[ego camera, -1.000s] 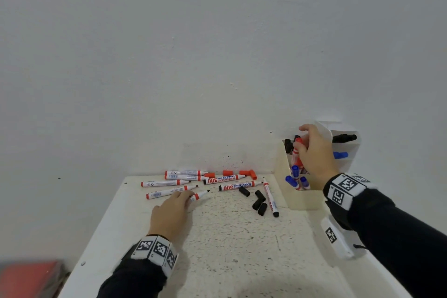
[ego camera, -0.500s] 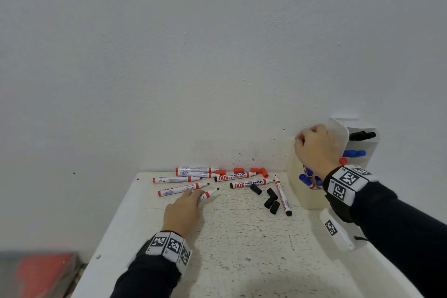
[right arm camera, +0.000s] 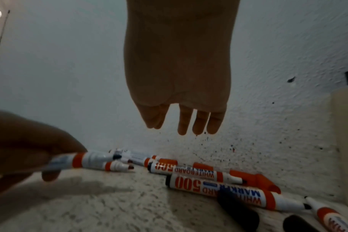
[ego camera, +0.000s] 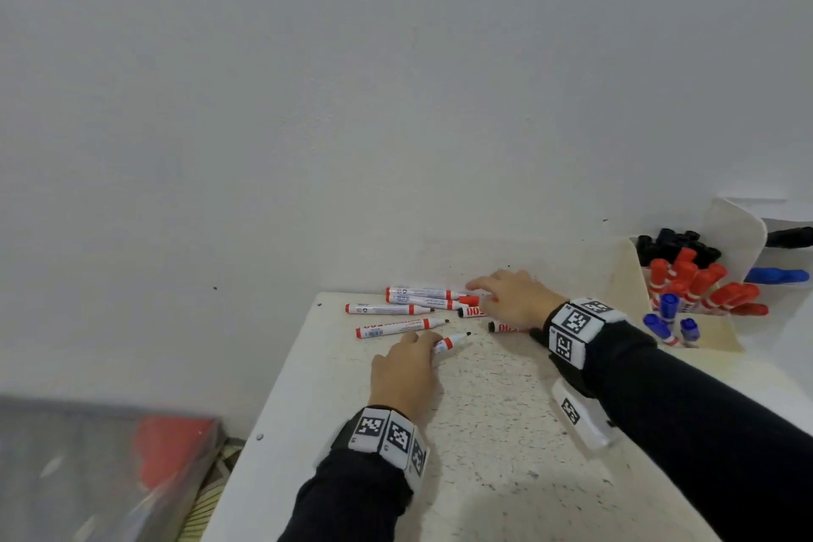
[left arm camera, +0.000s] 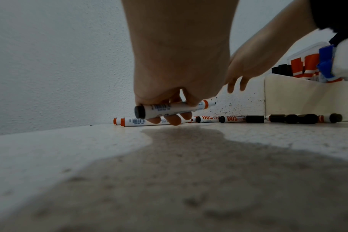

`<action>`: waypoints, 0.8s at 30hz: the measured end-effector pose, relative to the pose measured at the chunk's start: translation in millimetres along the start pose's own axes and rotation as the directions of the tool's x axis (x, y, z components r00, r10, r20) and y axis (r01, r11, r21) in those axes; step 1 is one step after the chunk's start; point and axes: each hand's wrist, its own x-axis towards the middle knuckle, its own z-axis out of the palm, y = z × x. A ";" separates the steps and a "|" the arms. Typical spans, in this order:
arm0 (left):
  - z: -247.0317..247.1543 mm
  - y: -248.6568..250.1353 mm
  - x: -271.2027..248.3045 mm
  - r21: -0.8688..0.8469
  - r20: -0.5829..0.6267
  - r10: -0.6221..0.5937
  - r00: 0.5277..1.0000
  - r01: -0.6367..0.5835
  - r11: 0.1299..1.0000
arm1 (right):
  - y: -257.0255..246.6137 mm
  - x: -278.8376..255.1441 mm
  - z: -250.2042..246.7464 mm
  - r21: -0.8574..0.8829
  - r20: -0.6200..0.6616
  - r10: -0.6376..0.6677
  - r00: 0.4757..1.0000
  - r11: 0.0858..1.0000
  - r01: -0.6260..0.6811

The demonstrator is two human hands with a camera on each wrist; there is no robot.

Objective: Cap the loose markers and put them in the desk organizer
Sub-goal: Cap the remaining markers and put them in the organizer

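1. Nearest first: your left hand (ego camera: 407, 370) is curled round an uncapped marker (left arm camera: 173, 108), held just above the worktop (ego camera: 497, 453), black tip (ego camera: 467, 334) pointing right toward your other hand.
2. Step in hand, as I read it: capping this marker. Left has the barrel, no cap on it yet.
3. Your right hand (ego camera: 512, 299) is released, fingers (right arm camera: 201, 122) straight and hanging, holding nothing. It hovers over the scatter of loose markers near the wall.
4. Under and beside it: two uncapped markers printed "500" (right arm camera: 218, 190) lying flat, loose orange caps (right arm camera: 246, 176) against the wall behind them, loose black caps (left arm camera: 254, 118) to the right toward the organizer.
5. Farther left along the wall: more uncapped markers (ego camera: 391, 309) lying roughly parallel, apart from both hands.
6. Next move calls for the right hand to drop and pinch one cap. The held tip looks black, so likely a black cap, though the barrel band is orange; I can't tell for sure which matches.
7. Then bring cap to tip and push on along the barrel axis; keep the left grip firm so it doesn't slide.
8. Farthest, at right against the wall: the desk organizer (ego camera: 624, 277), already holding capped black, red and blue markers upright or leaning. The capped one goes there.
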 end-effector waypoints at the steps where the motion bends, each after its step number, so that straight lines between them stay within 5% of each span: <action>1: 0.5 0.0 0.1 -0.007 -0.002 -0.004 1.000 0.004 1.000 | -2.6 3.3 3.3 -0.023 0.023 -0.005 1.000 1.000 0.006; 16: 2.2 -0.8 2.1 -0.048 0.028 -0.042 0.999 0.043 0.998 | 0.7 27.4 40.1 -0.140 -0.013 0.065 0.998 0.988 -0.066; 24: 1.9 -1.3 2.1 -0.052 0.044 -0.051 0.998 0.053 0.997 | 1.4 25.8 41.5 -0.017 -0.277 0.030 0.960 0.999 -0.036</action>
